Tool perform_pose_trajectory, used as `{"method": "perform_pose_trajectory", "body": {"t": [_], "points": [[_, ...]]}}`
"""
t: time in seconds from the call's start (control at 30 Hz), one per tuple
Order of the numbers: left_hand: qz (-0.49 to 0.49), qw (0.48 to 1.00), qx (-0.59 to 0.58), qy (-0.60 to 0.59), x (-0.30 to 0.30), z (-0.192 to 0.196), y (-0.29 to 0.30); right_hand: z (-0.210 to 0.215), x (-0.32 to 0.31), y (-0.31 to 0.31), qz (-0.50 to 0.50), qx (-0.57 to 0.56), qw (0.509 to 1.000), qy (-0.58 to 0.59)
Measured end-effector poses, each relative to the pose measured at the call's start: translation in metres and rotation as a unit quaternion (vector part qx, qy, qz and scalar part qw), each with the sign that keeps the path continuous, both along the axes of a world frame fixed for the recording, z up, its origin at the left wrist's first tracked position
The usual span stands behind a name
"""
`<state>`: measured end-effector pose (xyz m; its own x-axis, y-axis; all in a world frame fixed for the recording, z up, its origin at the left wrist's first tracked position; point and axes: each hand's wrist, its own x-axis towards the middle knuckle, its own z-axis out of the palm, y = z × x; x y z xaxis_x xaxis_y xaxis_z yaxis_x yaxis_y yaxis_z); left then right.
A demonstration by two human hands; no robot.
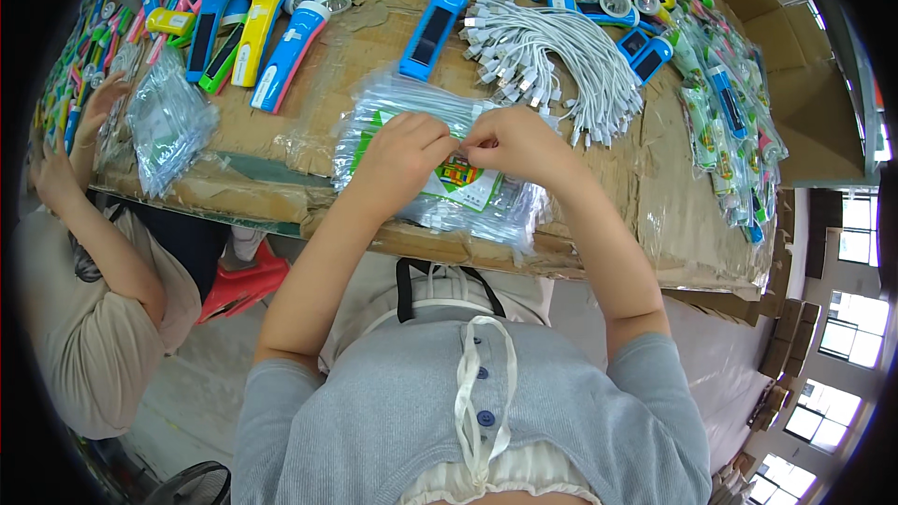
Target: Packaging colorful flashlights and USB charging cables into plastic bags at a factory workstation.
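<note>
Near the table's front edge lies a stack of clear plastic bags [435,215]. The top one shows a green and white printed card [475,189]. My left hand [404,154] rests over the stack with its fingers bent and pinched at the upper part of the top bag. Close beside it, my right hand [524,145] is also closed in a pinch on the same bag, thumb against fingers. Fingertips nearly meet above the card. Just beyond my right hand sits a bundle of white cables [575,65]. A blue flashlight [435,30] with a dark panel lies beyond my left hand.
Blue, yellow and pink flashlights [290,56] crowd the table's far side. More clear bags [168,122] lie to the left, near a co-worker's hands [61,173]. Bagged flashlights [730,122] are heaped on the right. Cardboard [692,215] covers the table; a red stool [245,282] stands lower left.
</note>
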<state>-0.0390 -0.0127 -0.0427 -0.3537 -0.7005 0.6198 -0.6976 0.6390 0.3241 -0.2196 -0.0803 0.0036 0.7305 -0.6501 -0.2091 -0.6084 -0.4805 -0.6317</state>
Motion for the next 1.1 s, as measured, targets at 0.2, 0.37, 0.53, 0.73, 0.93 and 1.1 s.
{"method": "perform_pose_trajectory", "body": {"t": [0.2, 0.37, 0.53, 0.73, 0.93, 1.1], "points": [[-0.014, 1.000, 0.018, -0.016, 0.004, -0.004, -0.007, -0.009, 0.009, 0.000, 0.000, -0.158, 0.987, -0.027], [0.027, 0.998, -0.021, -0.052, 0.006, 0.025, -0.026, -0.013, 0.007, -0.016, -0.018, -0.185, 0.978, -0.091], [-0.113, 0.969, 0.160, -0.154, 0.019, 0.049, 0.041, -0.022, -0.002, -0.015, -0.038, -0.288, 0.956, -0.041], [-0.023, 0.977, 0.200, -0.062, 0.019, 0.045, 0.091, 0.002, -0.039, -0.053, -0.121, -0.392, 0.902, -0.133], [0.189, 0.978, 0.088, 0.024, 0.004, 0.033, 0.077, -0.006, -0.065, -0.080, -0.149, -0.256, 0.955, -0.029], [0.254, 0.945, 0.203, -0.035, 0.006, 0.032, 0.070, 0.006, -0.053, -0.088, -0.184, -0.345, 0.908, 0.149]]}}
